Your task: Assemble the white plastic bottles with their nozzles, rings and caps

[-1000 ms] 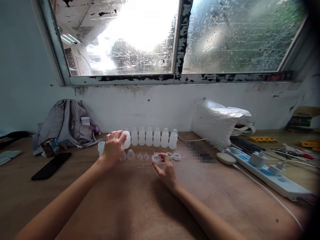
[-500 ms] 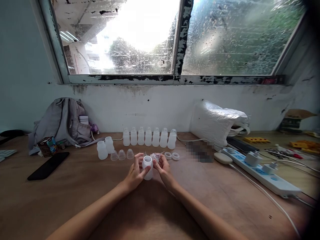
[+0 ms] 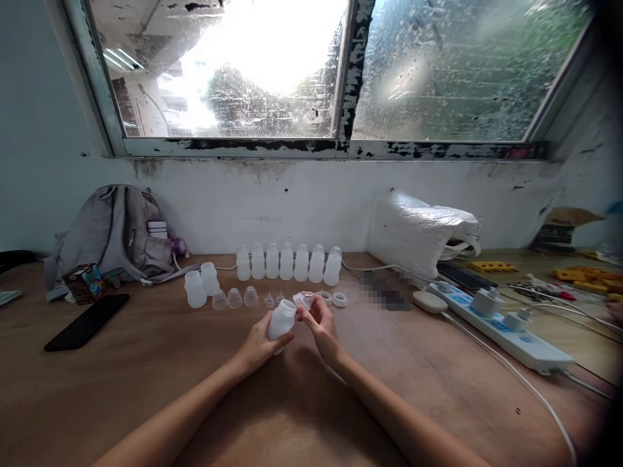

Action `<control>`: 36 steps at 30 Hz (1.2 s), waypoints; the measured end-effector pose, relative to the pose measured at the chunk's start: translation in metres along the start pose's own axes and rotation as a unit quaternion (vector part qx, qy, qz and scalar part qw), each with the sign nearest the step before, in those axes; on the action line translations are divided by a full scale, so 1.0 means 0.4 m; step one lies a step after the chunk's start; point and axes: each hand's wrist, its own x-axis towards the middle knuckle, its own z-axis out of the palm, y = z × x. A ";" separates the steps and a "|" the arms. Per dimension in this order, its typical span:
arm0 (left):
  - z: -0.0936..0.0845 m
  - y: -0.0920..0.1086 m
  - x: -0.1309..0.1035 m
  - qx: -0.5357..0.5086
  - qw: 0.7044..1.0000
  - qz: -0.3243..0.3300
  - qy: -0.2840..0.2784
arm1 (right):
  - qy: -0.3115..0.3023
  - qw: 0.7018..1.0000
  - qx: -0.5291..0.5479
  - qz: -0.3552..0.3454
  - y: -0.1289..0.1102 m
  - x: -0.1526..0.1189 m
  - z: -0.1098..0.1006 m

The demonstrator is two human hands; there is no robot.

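My left hand (image 3: 257, 345) is wrapped round a frosted white baby bottle (image 3: 281, 320), open at the mouth and tilted to the right. Between the fingertips of my right hand (image 3: 322, 325) is a clear bottle top (image 3: 302, 299) with a threaded-looking collar, held just beside the bottle's mouth. Whether the two touch, I cannot tell. Behind my hands lie small clear nipples (image 3: 269, 299), and to their left several clear domed caps (image 3: 235, 298). White rings (image 3: 339, 299) rest just right of my right hand. Two open bottles (image 3: 196, 290) stand farther left.
Several capped bottles (image 3: 287, 264) stand in a row by the wall. At left are a grey backpack (image 3: 109, 227), a small carton (image 3: 85, 283) and a black phone-like slab (image 3: 87, 322). To the right are a white bag (image 3: 413, 233), a power strip (image 3: 506, 334) and cables.
The bottle has gone from upright to tilted right. My right hand has drawn slightly away from it, lifting the clear top to beside its mouth. The view has shifted slightly.
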 end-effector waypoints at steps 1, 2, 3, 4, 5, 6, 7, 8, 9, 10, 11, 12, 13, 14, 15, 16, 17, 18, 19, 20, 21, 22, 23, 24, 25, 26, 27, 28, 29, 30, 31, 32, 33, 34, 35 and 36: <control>-0.004 0.003 0.000 0.020 1.000 0.001 0.003 | 0.009 1.000 0.009 -0.005 -0.003 0.000 -0.002; -0.007 0.005 0.001 0.038 0.999 0.005 0.007 | 0.017 1.000 0.015 -0.009 -0.006 0.000 -0.005; -0.010 0.005 0.001 0.050 0.999 0.009 0.010 | 0.018 1.000 0.017 -0.010 -0.008 0.000 -0.006; -0.012 0.005 0.001 0.056 0.998 0.010 0.012 | 0.014 1.000 0.016 -0.009 -0.008 0.001 -0.008; -0.013 0.004 0.001 0.056 0.998 0.006 0.015 | 0.004 1.000 0.015 -0.006 -0.008 0.001 -0.008; -0.013 0.002 0.000 0.054 0.998 0.001 0.019 | -0.009 1.000 0.013 -0.001 -0.007 0.002 -0.008; -0.014 0.001 -0.001 0.053 0.998 -0.004 0.023 | -0.020 1.000 0.013 0.004 -0.005 0.002 -0.008; -0.014 0.000 -0.002 0.054 0.998 -0.007 0.027 | -0.028 0.999 0.014 0.008 -0.003 0.003 -0.008; -0.014 0.000 -0.003 0.057 0.998 -0.008 0.030 | -0.032 0.999 0.015 0.012 -0.001 0.004 -0.008; -0.014 0.000 -0.004 0.061 0.998 -0.004 0.032 | -0.032 0.999 0.018 0.014 0.002 0.005 -0.008; -0.015 0.001 -0.004 0.063 0.997 0.002 0.033 | -0.030 0.999 0.020 0.016 0.004 0.006 -0.009; -0.015 0.002 -0.004 0.064 0.997 0.009 0.033 | -0.030 0.999 0.021 0.016 0.006 0.007 -0.010; -0.016 0.003 -0.004 0.064 0.997 0.013 0.034 | -0.030 0.999 0.022 0.016 0.007 0.008 -0.011; -0.016 0.004 -0.003 0.065 0.997 0.017 0.035 | -0.031 0.999 0.021 0.016 0.008 0.009 -0.013; -0.017 0.005 -0.003 0.066 0.997 0.020 0.037 | -0.033 0.999 0.020 0.015 0.009 0.010 -0.014; -0.018 0.007 -0.002 0.065 0.997 0.022 0.038 | -0.034 0.999 0.019 0.015 0.009 0.010 -0.016; -0.018 0.008 -0.001 0.062 0.997 0.022 0.040 | -0.035 0.999 0.017 0.014 0.010 0.011 -0.017; -0.019 0.009 -0.001 0.056 0.997 0.020 0.040 | -0.037 0.999 0.016 0.014 0.010 0.011 -0.019; -0.020 0.010 0.000 0.049 0.998 0.016 0.040 | -0.040 0.999 0.015 0.015 0.009 0.011 -0.019; -0.021 0.011 0.000 0.040 0.998 0.011 0.038 | -0.045 0.999 0.016 0.016 0.009 0.011 -0.020; -0.023 0.012 0.000 0.030 0.999 0.004 0.036 | -0.052 0.998 0.018 0.017 0.008 0.011 -0.019; -0.024 0.012 0.000 0.018 0.999 -0.005 0.032 | -0.060 0.998 0.022 0.020 0.006 0.010 -0.019; -0.026 0.012 0.000 0.006 0.999 -0.012 0.029 | -0.068 0.997 0.027 0.024 0.004 0.010 -0.018; -0.028 0.012 0.000 -0.007 0.999 -0.020 0.027 | -0.076 0.996 0.033 0.031 0.002 0.011 -0.018; -0.030 0.011 0.000 -0.020 0.999 -0.027 0.027 | -0.086 0.995 0.039 0.041 -0.001 0.012 -0.018; -0.033 0.010 0.000 -0.034 0.999 -0.032 0.026 | -0.098 0.993 0.045 0.055 -0.005 0.013 -0.020; -0.035 0.008 0.001 -0.051 0.998 -0.036 0.024 | -0.113 0.990 0.052 0.073 -0.009 0.015 -0.022; -0.037 0.005 0.001 -0.072 0.996 -0.044 0.018 | -0.132 0.985 0.059 0.091 -0.013 0.017 -0.025; -0.039 0.002 0.002 -0.101 0.993 -0.058 0.004 | -0.154 0.980 0.066 0.107 -0.018 0.020 -0.029; -0.040 -0.001 0.002 -0.134 0.987 -0.081 -0.017 | -0.176 0.974 0.074 0.121 -0.023 0.022 -0.034; -0.041 -0.004 0.004 -0.170 0.978 -0.110 -0.041 | -0.197 0.968 0.082 0.131 -0.028 0.025 -0.039; -0.042 -0.008 0.005 -0.206 0.966 -0.141 -0.066 | -0.215 0.962 0.090 0.139 -0.032 0.028 -0.044; -0.043 -0.011 0.007 -0.241 0.952 -0.170 -0.086 | -0.231 0.957 0.097 0.145 -0.036 0.030 -0.049; -0.043 -0.014 0.009 -0.275 0.937 -0.193 -0.102 | -0.243 0.953 0.103 0.151 -0.039 0.031 -0.053; -0.043 -0.017 0.010 -0.307 0.922 -0.209 -0.112 | -0.253 0.949 0.107 0.155 -0.042 0.032 -0.056; -0.043 -0.019 0.012 -0.337 0.907 -0.222 -0.120 | -0.261 0.946 0.110 0.157 -0.044 0.033 -0.058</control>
